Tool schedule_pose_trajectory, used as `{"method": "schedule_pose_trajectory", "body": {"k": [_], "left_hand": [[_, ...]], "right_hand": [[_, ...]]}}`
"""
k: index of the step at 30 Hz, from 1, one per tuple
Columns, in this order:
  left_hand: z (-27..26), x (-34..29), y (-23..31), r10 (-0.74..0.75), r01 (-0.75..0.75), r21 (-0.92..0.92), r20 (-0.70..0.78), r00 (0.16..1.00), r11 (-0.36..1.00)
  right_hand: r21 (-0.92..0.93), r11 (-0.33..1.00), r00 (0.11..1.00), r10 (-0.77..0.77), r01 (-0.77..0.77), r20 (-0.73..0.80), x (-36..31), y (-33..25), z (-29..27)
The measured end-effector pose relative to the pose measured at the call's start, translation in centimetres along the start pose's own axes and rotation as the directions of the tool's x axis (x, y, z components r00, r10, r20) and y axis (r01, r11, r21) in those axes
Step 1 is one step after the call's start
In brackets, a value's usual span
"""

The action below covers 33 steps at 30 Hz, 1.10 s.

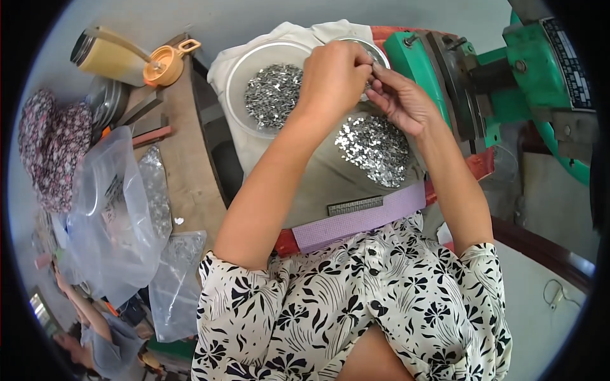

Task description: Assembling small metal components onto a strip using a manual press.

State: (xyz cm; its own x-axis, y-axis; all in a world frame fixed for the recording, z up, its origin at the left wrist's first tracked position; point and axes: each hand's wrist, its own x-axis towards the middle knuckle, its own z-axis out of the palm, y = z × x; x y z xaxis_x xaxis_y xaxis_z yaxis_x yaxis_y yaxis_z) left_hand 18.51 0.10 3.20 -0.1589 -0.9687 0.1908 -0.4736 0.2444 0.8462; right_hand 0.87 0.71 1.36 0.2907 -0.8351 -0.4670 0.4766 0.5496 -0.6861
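My left hand [337,73] is closed, fingertips pinched together beside those of my right hand [401,100]. The right thumb and forefinger meet close to the left fingertips, while its other fingers curl loosely. Whatever sits between the fingertips is too small or hidden to make out. Both hands are raised over the cloth, in front of a smaller round bowl [379,53] that they partly cover. Left of them stands a white round tub [233,95] holding many small grey metal pieces [273,92]. Below the right hand lies a loose heap of shiny metal pieces [375,151].
A green machine [413,73] with metal plates stands close on the right. A ruler [356,205] and a purple strip [359,222] lie along the near edge. On the left table are plastic bags [114,216], a yellow bottle [117,60] and an orange lid [164,65]. Another person [105,336] is at lower left.
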Motion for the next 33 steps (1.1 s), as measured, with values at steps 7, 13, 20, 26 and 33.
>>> {"method": "schedule_pose_trajectory", "body": {"k": [7, 13, 20, 26, 33], "left_hand": [[-0.3, 0.0, 0.4, 0.014, -0.015, 0.080, 0.014, 1.000, 0.997], [-0.9, 0.7, 0.4, -0.086, 0.086, 0.002, 0.071, 0.994, 0.996], [-0.8, 0.8, -0.1, -0.096, 0.093, 0.049, 0.058, 0.994, 0.994], [-0.7, 1.0, -1.1, -0.115, 0.113, -0.147, -0.007, 0.993, 0.983], [-1.2, -0.2, -0.2, -0.190, 0.267, -0.536, 0.196, 0.962, 0.801]], "right_hand": [[0.062, 0.995, 0.997, -0.070, 0.073, -0.044, 0.7, 0.7, 0.5], [-0.198, 0.968, 0.981, -0.172, 0.152, -0.088, 0.1, 0.6, 2.3], [-0.409, 0.907, 0.975, -0.175, 0.106, -0.135, -0.5, 0.5, 2.5], [-0.464, 0.867, 0.957, -0.264, 0.179, -0.124, -1.3, 0.7, 3.4], [-0.246, 0.959, 0.982, -0.167, 0.141, -0.088, -0.8, 0.6, 1.9]]}}
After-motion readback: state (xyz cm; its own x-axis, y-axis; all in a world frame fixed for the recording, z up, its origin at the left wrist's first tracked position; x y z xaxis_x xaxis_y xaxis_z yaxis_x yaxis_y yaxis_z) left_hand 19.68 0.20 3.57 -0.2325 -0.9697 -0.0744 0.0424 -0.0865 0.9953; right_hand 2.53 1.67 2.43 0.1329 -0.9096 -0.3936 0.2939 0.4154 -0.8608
